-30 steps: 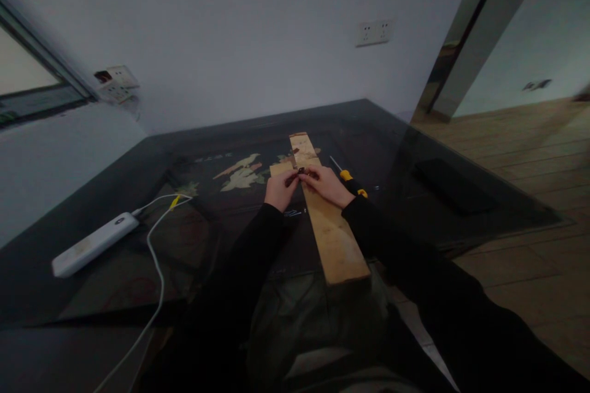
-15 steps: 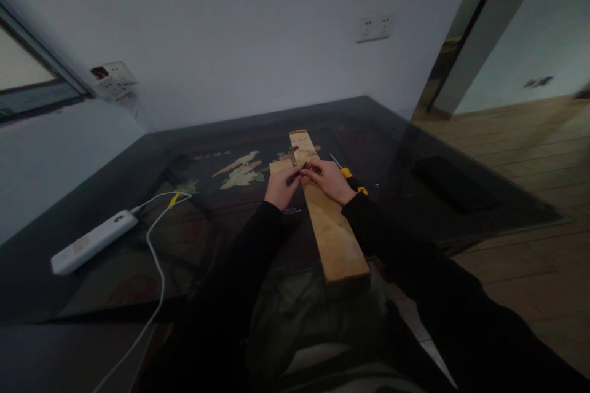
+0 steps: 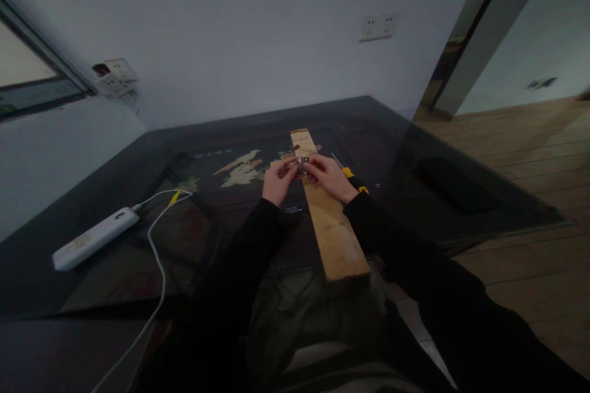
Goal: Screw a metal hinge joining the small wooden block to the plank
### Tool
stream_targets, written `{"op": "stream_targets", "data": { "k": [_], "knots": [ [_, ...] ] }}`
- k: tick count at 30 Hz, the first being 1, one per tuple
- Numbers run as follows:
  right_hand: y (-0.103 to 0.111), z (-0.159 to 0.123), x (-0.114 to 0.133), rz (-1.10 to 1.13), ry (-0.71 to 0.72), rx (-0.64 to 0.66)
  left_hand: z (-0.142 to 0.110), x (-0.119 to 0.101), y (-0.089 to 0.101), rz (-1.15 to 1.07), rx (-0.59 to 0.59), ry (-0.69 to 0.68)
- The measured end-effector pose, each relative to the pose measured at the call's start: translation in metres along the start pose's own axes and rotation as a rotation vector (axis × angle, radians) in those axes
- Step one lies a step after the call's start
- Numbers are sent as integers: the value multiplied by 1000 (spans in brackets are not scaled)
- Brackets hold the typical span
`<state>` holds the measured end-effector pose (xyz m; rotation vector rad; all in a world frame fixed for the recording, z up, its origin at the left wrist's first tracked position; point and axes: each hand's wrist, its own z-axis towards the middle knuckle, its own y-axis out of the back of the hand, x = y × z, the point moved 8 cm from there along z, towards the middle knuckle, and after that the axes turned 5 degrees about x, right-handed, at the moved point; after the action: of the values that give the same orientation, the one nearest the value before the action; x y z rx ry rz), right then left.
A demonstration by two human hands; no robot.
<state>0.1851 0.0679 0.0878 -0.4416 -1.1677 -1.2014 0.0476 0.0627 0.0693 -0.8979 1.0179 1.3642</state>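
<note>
A long wooden board (image 3: 335, 239) lies on the dark table and runs away from me. Over its far half, both my hands pinch a small shiny metal piece (image 3: 303, 163), which looks like a hinge spread between them. My left hand (image 3: 277, 183) grips its left side, fingers closed. On the other side, the thumb and fingers of my right hand (image 3: 330, 178) are closed on it too. A screwdriver (image 3: 347, 172) with a yellow and black handle lies right of the board, partly behind my right hand. Several small screws (image 3: 292, 210) rest left of the board.
On the table's left stands a white power bank (image 3: 94, 238) with a white cable (image 3: 159, 264) trailing off the near edge. A dark flat object (image 3: 454, 184) lies at the right. Behind the table (image 3: 221, 239) is a wall with a socket (image 3: 378, 27).
The metal piece, compact and mostly covered by my fingers before, now shows wider and shinier between my hands. My fingertips have moved slightly apart. The board has stayed in place.
</note>
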Motion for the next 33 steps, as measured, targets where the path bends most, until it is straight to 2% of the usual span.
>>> {"op": "stream_targets", "data": {
  "k": [6, 10, 17, 25, 33],
  "knots": [
    [-1, 1, 1, -17, 11, 14, -3, 1, -4, 33, -8, -1],
    [3, 2, -8, 16, -35, -20, -3, 4, -5, 40, -10, 13],
    [7, 2, -11, 58, -63, -64, -2, 11, -8, -39, 21, 69],
    [5, 1, -9, 72, -67, -57, -3, 7, -9, -91, 42, 83],
    [6, 0, -8, 43, -31, -84, -6, 12, -6, -173, -16, 156]
  ]
}}
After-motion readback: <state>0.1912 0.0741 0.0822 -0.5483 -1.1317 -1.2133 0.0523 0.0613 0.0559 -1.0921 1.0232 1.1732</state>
